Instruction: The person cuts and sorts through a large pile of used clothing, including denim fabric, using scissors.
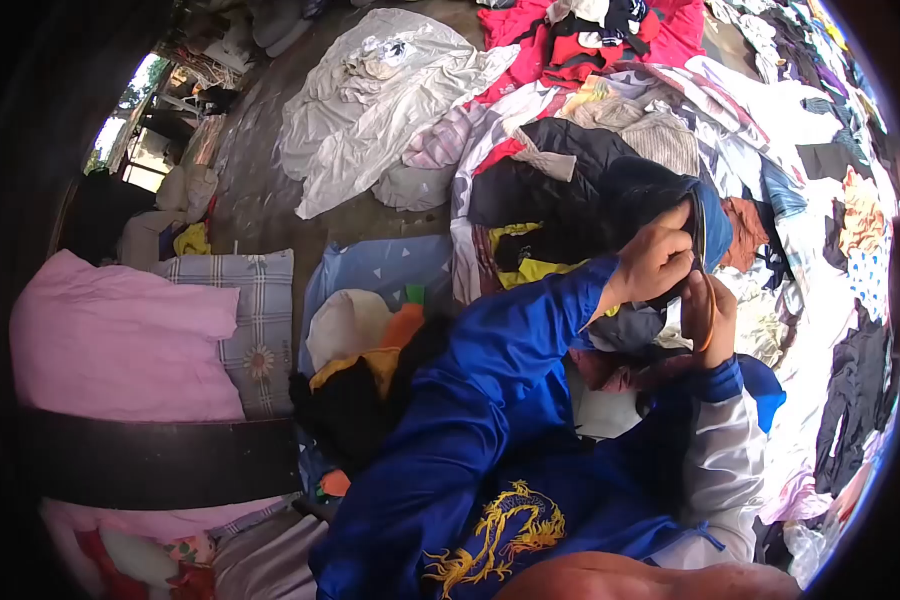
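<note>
Head view: left hand (pixel 658 262) clenched on the edge of a dark blue item (pixel 713 232), right hand (pixel 712 315) pinching just below; held up before heaped clothes (pixel 560 140). Step, judged: working the edge. Next calls for steady two-handed tension. Item: soft, curved rim; type unclear.

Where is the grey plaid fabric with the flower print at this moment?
In the head view, the plaid fabric lies left of centre, between the pink fabric and the blue cloth with white triangles.
</note>
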Motion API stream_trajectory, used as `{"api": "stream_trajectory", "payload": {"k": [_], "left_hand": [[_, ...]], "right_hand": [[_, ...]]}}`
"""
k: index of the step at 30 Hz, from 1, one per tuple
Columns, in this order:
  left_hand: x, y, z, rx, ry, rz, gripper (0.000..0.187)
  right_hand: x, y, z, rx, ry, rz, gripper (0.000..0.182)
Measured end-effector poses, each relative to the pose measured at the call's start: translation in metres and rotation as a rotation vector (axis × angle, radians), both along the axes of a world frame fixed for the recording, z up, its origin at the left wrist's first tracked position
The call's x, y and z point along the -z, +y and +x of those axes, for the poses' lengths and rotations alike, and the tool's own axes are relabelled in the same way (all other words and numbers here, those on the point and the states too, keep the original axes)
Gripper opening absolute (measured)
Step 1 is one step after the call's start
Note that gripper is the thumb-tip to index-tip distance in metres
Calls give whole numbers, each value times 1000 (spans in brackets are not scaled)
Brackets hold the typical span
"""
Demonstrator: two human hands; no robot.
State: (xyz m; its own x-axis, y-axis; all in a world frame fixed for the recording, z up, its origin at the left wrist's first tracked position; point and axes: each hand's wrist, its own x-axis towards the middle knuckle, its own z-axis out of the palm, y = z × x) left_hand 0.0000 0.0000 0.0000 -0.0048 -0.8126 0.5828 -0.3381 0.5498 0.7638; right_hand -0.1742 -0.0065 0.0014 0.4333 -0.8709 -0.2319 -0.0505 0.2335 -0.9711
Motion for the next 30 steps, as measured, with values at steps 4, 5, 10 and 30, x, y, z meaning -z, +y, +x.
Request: {"api": "stream_trajectory", "payload": {"k": [4,5,10,30], "left_hand": [[-1,18,16,-7,-9,32,18],[0,14,14,7,-1,43,18],[-6,15,17,40,32,71,18],[-10,8,-1,89,-126,51,19]], "right_hand": [[10,8,9,-59,25,-139,38],[7,3,5,-95,47,-155,38],[-6,-8,-8,-191,91,-147,38],[-29,1,-2,-80,57,127,47]]}}
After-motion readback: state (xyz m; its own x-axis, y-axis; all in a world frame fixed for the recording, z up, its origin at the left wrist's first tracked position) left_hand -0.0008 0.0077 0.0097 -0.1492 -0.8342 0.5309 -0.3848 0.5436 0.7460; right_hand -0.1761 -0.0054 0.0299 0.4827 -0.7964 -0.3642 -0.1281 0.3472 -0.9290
